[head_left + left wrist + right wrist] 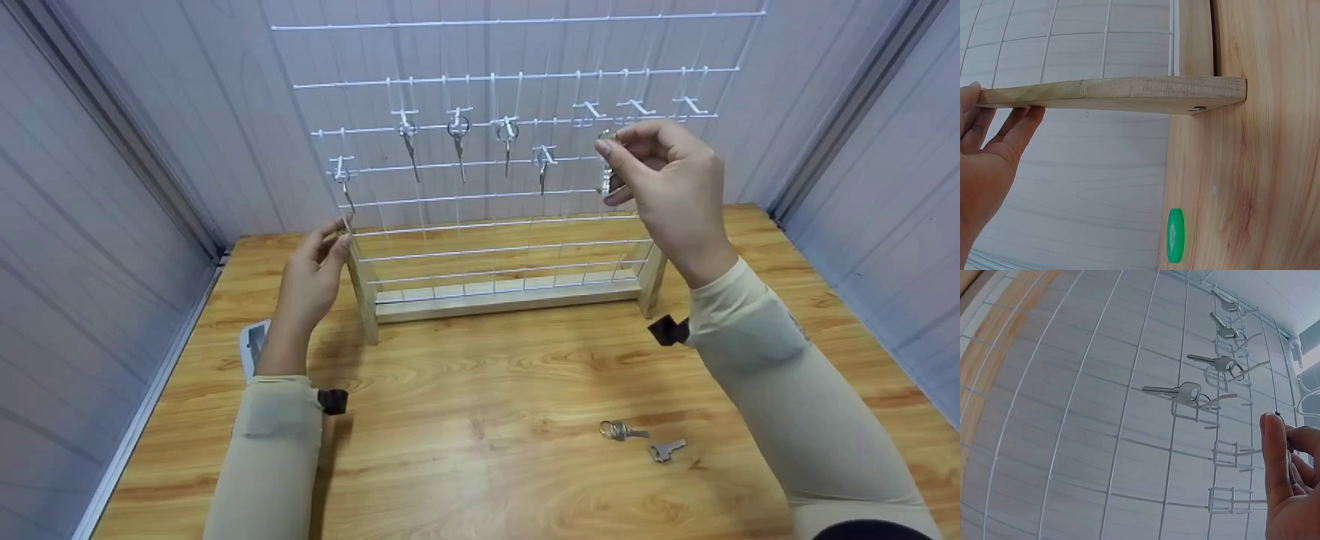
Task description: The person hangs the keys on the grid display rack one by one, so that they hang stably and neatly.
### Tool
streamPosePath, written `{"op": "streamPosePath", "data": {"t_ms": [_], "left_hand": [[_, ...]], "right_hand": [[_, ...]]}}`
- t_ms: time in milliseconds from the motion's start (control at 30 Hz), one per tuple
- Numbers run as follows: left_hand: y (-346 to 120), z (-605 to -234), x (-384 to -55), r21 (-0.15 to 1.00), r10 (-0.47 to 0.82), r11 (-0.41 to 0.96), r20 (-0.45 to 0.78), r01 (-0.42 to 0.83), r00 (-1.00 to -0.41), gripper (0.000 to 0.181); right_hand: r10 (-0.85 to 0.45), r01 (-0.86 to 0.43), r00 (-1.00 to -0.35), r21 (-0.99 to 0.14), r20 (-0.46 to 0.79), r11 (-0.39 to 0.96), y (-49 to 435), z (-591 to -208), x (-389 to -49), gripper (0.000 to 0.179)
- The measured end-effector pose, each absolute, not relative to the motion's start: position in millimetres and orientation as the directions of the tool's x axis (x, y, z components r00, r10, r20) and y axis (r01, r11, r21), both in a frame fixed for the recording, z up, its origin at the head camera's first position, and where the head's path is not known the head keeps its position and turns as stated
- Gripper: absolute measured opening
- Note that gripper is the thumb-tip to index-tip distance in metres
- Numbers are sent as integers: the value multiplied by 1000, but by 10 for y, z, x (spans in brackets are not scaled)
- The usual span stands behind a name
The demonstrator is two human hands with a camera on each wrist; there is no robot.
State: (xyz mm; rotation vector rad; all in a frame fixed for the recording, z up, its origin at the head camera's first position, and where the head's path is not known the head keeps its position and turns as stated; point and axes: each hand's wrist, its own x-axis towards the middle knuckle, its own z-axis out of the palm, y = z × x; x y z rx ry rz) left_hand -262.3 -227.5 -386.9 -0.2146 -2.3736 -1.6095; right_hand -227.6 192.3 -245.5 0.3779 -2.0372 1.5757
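A white wire grid rack (495, 250) stands on the table in a wooden frame. My left hand (307, 281) grips the upper part of its left wooden post (364, 292), fingers on both sides of the wood in the left wrist view. My right hand (679, 191) is raised before the grid's right side and pinches a key (606, 180) by its ring, mostly hidden by the fingers in the right wrist view. Several keys hang by rings from hooks, among them one key (460, 154) at centre and another key (1171, 391) nearest that camera. Three hooks (636, 107) at upper right carry no keys.
Two loose keys, one key (628, 432) with a ring and another key (667, 450), lie on the wooden table (465, 465) at front right. A pale grey object (251, 349) is partly behind my left forearm. A green round roll (1176, 236) stands beyond the post. Panel walls surround the table.
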Motion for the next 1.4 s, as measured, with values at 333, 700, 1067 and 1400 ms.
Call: {"op": "streamPosePath", "data": {"t_ms": [333,700,1067,1400], "left_hand": [[-2274,-3874,-2631,880,-27,383,314,280,-949,45],[-2258,-3863,-2606,884,-23,361,327,297,-945,44],[-2273,-3856,-2584,887,-15,363,311,285,-950,46],[-2262,-3868,-2589,887,-23,362,317,288,-948,44]], "right_hand": [[125,-512,-803,-783,582,353,1883,-2369,-2357,21],[125,-478,-815,-779,566,405,1873,-2357,-2435,23],[131,-486,-796,-753,591,442,1860,-2413,-2522,24],[127,-470,-800,-743,587,477,1849,-2458,-2604,27]]}}
